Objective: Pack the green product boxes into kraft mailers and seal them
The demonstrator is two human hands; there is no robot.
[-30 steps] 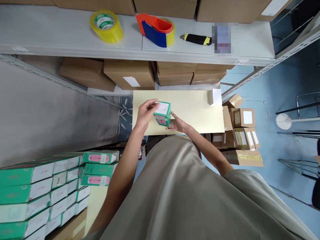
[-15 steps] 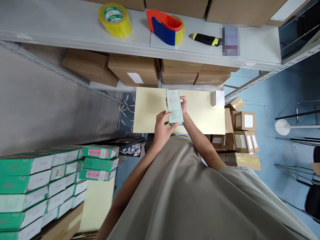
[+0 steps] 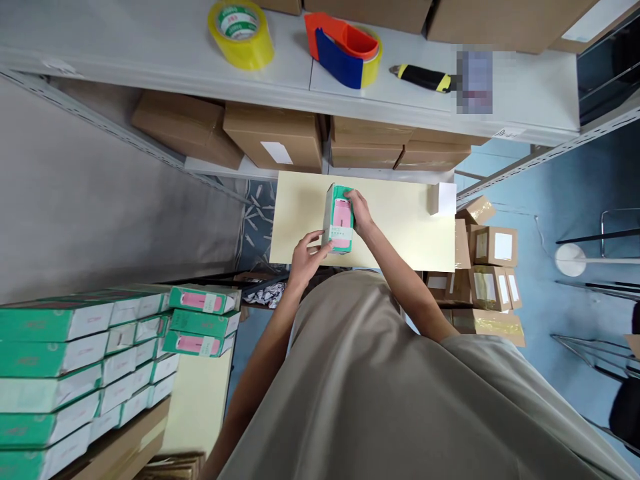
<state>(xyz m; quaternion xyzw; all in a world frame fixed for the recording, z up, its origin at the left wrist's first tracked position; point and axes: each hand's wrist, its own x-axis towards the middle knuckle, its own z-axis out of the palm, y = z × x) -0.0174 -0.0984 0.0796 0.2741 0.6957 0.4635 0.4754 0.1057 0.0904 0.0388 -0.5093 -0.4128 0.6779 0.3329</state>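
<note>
A green and white product box [image 3: 342, 217] with a pink picture on its face is held upright above the pale yellow tabletop [image 3: 395, 227]. My right hand [image 3: 361, 212] grips its upper right side, thumb on the front face. Lower down, my left hand [image 3: 309, 259] touches the box's bottom left corner, with the thumb at the base and the fingers along the white side. A small white box [image 3: 443, 199] stands at the table's right end.
Similar green boxes [image 3: 30, 360] are stacked at the lower left. On the grey shelf [image 3: 290, 73] ahead lie a yellow tape roll [image 3: 250, 50], a tape dispenser [image 3: 343, 53] and a black-yellow cutter [image 3: 425, 77]. Cardboard cartons [image 3: 495, 247] sit on the floor to the right.
The box has been turned from its pale printed side to the green face with the pink picture. My right hand has shifted onto its upper front, and my left hand has moved slightly left.
</note>
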